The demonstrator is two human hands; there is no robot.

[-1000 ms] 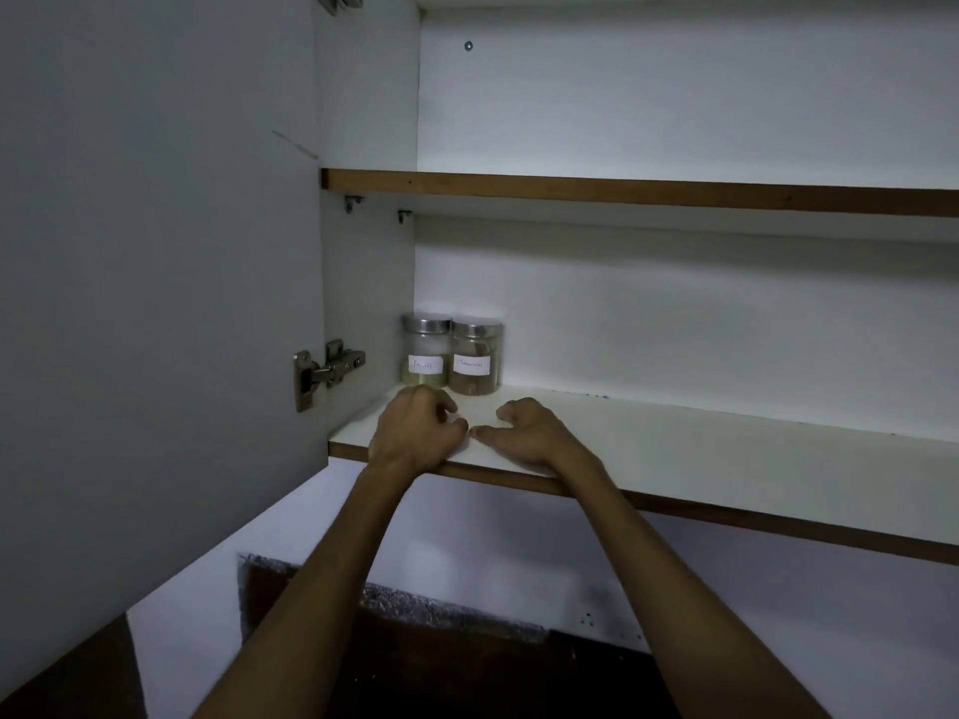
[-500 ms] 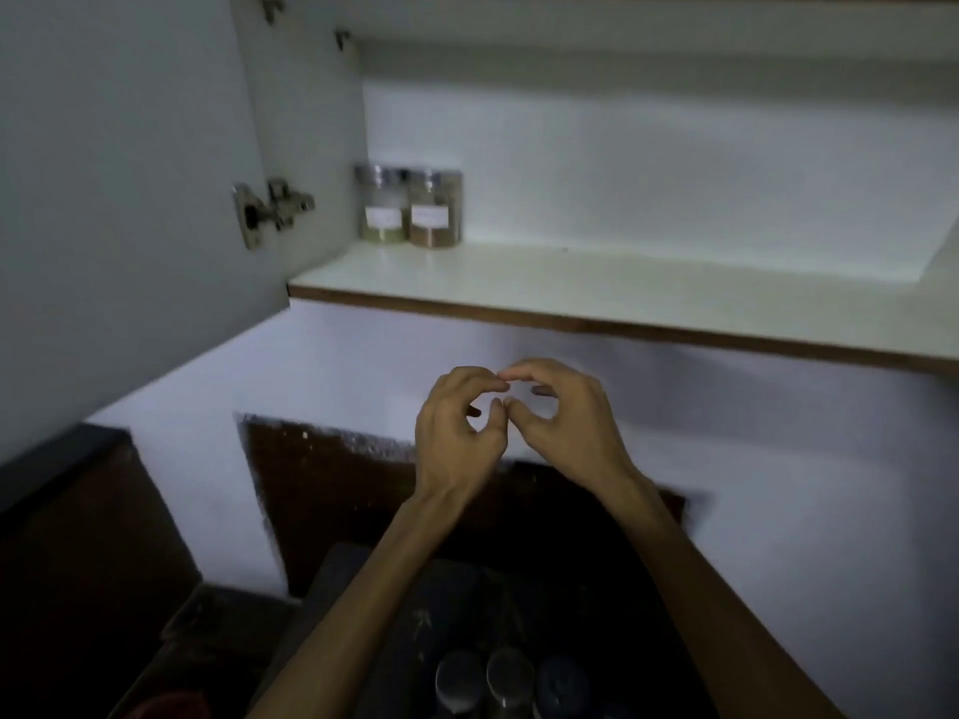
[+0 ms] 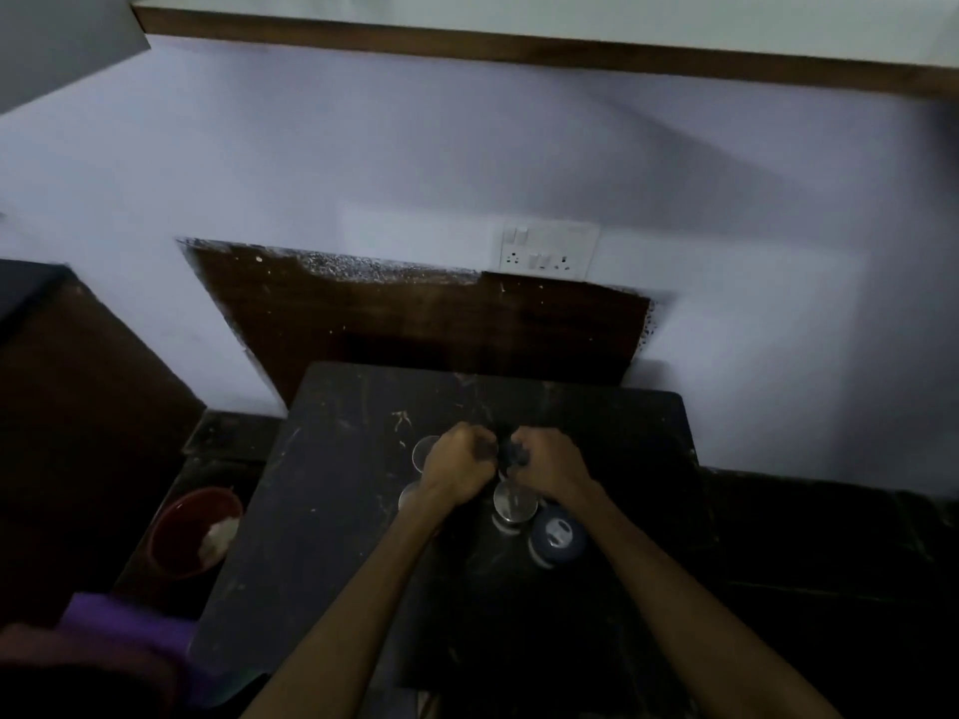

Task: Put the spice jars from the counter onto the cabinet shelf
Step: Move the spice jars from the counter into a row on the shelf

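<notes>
Down on the dark counter [image 3: 322,511] both hands were curled over a huddle of spice jars. The left hand [image 3: 459,469] was closed into a loose fist, knuckles up, with its fingers bent around something underneath; two round silver rims showed at its left edge, one jar lid [image 3: 421,451] by the knuckles and another lid [image 3: 407,498] by the wrist, but whether the fingers actually had hold of a jar could not be told. The right hand [image 3: 552,467] was curled the same way, just beside the left, its fingertips folded down onto a dark blue-topped object [image 3: 514,454] that lay between the two hands; the grip itself was hidden by the knuckles. Near the right wrist stood a silver-lidded jar [image 3: 514,503] and, touching it on the right, a jar with a dark blue lid [image 3: 555,534], both free of the hands. Dim light and blur kept the jars' contents and labels from being made out. Only the brown front edge of the cabinet shelf [image 3: 519,46] ran across the top, its surface cut off by the frame. A white switch and socket plate [image 3: 547,249] sat on the wall above the counter. At lower left a red bowl [image 3: 192,531] held something pale, and a purple shape [image 3: 124,625] beside it was too blurred to identify.
</notes>
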